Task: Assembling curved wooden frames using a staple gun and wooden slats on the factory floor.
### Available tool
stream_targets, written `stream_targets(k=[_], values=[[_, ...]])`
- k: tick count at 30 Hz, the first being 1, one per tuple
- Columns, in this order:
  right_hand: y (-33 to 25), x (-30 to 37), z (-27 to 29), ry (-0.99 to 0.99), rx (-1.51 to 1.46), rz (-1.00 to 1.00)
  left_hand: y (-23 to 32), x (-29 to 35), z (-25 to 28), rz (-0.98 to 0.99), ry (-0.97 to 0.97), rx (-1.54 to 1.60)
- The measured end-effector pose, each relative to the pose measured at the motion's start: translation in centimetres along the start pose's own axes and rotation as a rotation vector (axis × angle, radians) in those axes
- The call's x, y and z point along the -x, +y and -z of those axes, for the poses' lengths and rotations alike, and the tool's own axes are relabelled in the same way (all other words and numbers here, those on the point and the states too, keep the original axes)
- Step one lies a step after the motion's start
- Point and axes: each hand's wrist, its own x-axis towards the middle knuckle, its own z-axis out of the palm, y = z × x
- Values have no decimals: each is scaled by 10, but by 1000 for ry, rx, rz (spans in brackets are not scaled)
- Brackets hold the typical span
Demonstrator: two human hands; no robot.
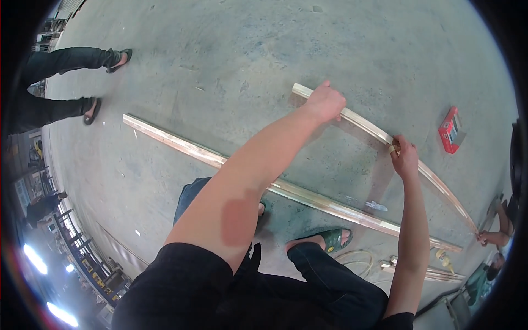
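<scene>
A long, pale, glossy moulding strip runs from the upper middle toward the right, looking curved in this view. My left hand is closed over it close to its far left end. Farther along the same strip, my right hand grips it with bent fingers. A small yellowish band shows at those fingers; I cannot make out what it is. At the strip's other end, a co-worker's hand touches or holds it. A second long strip or bundle lies on the floor, passing under my left forearm.
A red open box sits on the concrete floor at right. Shorter strips, a yellow tool and a pale looped cord lie near my sandalled foot. Another person's legs stand at upper left.
</scene>
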Motion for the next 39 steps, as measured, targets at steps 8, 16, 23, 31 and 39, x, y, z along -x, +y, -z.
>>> stream_targets(k=[8, 16, 23, 31, 39], values=[[5, 1, -3, 12, 31, 21, 2, -1, -3, -50, 48, -52], [4, 0, -2, 10, 31, -3, 3, -2, -2, -40, 59, -56], [3, 0, -4, 31, 42, 13, 1, 0, -4, -44, 72, -70], [4, -2, -5, 7, 33, 10, 1, 1, -5, -30, 64, -91], [9, -1, -11, 14, 16, 9, 3, 2, -1, -21, 20, -67]])
